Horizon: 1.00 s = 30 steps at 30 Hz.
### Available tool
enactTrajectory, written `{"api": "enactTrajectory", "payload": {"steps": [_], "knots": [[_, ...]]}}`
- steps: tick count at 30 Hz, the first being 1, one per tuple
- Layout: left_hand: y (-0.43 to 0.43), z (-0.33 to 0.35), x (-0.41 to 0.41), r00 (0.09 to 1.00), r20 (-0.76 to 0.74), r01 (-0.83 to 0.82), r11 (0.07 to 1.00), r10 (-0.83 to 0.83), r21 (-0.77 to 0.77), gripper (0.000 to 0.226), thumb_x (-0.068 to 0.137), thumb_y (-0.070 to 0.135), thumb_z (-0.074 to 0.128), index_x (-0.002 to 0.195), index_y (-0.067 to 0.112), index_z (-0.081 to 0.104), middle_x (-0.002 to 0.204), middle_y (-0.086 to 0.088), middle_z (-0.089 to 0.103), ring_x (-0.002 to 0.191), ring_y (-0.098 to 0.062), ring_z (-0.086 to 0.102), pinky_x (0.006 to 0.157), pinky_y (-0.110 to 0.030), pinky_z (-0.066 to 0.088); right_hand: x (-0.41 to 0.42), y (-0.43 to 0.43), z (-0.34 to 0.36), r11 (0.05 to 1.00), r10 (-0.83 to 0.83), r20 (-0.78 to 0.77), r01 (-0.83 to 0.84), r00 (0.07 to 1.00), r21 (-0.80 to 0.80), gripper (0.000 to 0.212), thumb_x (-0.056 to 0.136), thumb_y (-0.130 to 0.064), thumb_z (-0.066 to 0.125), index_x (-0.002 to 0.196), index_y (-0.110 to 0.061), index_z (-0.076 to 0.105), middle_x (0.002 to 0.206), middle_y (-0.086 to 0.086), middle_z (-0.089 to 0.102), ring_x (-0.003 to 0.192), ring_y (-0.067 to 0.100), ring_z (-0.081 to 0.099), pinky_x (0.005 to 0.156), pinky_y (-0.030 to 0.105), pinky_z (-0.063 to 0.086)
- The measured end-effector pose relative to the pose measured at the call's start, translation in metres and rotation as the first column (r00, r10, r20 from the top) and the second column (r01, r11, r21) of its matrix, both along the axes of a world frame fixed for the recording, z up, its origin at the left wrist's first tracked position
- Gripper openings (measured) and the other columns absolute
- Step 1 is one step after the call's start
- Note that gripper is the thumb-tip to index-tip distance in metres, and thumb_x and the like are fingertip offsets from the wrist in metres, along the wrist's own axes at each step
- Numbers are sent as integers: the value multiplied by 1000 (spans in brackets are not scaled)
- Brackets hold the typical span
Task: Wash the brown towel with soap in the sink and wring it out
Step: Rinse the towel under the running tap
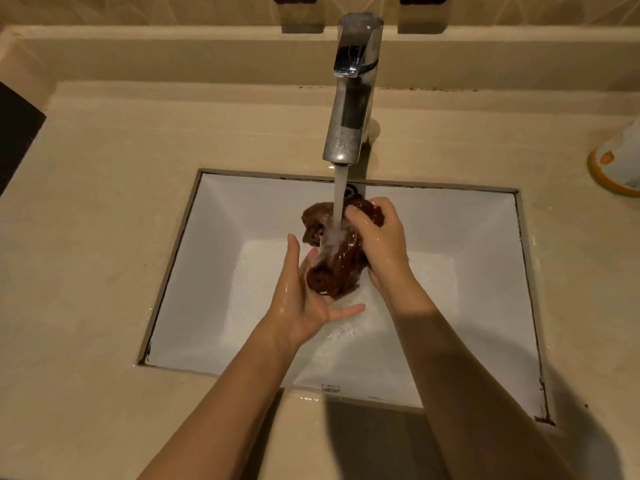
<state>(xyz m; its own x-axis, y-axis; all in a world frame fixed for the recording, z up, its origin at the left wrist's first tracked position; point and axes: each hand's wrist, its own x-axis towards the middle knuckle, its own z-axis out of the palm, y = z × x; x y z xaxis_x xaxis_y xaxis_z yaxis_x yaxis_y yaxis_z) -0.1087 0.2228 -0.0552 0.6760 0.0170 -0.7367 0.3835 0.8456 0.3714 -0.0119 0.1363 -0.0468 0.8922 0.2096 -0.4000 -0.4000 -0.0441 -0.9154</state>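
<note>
A wet brown towel [337, 265], bunched into a lump, hangs over the white rectangular sink [485, 258]. Water runs from the chrome tap [351, 98] straight onto the towel's middle. My right hand [379, 242] is closed around the towel's upper right part. My left hand [304, 296] lies under the towel's lower end, palm up and fingers spread, touching the cloth without gripping it. Soapy, bubbly water covers the sink's flat bottom. No soap bar or bottle shows near the towel.
A beige stone counter [104, 220] surrounds the sink, with a raised ledge behind the tap. A white and orange container [618, 168] stands at the right edge of the counter. A dark object [15, 133] sits at the far left.
</note>
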Motion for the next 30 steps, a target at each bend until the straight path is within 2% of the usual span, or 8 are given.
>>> {"api": "enactTrajectory", "payload": {"steps": [3,6,11,15,19,24,26,30], "knots": [[9,7,15,988,-4,-154,983,154,-103,85,74,68,59,141,18,41,139,-22,49,119,-44,54,94,-64,44,-14,-6,0,989,133,159,-121,978,-79,23,86,-20,63,107,-27,56,109,-3,59,104,14,57,88,26,51],[13,25,34,999,-20,-25,999,26,35,67,81,68,51,91,7,78,105,-19,72,98,-33,67,86,-46,51,-35,-7,8,949,291,325,-229,900,-214,22,89,-21,61,111,-23,62,117,-4,53,109,9,53,90,12,43],[7,22,40,998,-61,-9,997,14,75,36,94,35,48,70,12,65,67,-6,63,62,-18,65,67,-29,50,-49,11,21,918,303,446,-133,842,-373,16,84,-30,66,97,-21,67,102,-7,57,93,8,56,86,19,49],[-6,26,40,998,-45,-39,997,42,65,36,97,29,45,73,12,64,64,-7,64,58,-18,66,57,-26,55,-32,19,22,949,132,350,-16,927,-315,26,87,-42,58,89,-17,63,85,-5,62,80,10,59,75,23,49],[-14,23,39,986,-138,-10,867,90,497,27,94,19,45,72,12,58,65,-7,61,59,-19,61,49,-24,49,-10,14,2,966,-103,158,137,982,-222,30,93,-37,51,76,-14,61,69,-5,57,72,13,56,66,25,44],[-9,22,36,994,-68,-7,686,82,728,20,90,18,46,75,14,58,81,-8,61,81,-23,61,70,-35,50,1,7,-7,926,152,-72,-168,986,-338,45,97,-47,31,113,-18,60,108,6,62,99,20,54,86,36,47],[-2,20,38,998,-32,-8,622,53,783,16,89,20,49,81,14,62,88,-9,65,90,-27,63,79,-39,52,3,1,4,896,268,-260,-339,928,-286,58,93,-58,25,129,-20,50,118,7,55,106,26,54,70,33,54],[6,17,38,994,108,-81,624,-5,777,13,88,21,56,89,11,64,89,-7,66,90,-25,65,82,-38,53,4,-6,13,844,364,-210,-417,907,-338,58,84,-63,41,113,-15,58,107,8,61,100,29,60,74,39,57]]}}
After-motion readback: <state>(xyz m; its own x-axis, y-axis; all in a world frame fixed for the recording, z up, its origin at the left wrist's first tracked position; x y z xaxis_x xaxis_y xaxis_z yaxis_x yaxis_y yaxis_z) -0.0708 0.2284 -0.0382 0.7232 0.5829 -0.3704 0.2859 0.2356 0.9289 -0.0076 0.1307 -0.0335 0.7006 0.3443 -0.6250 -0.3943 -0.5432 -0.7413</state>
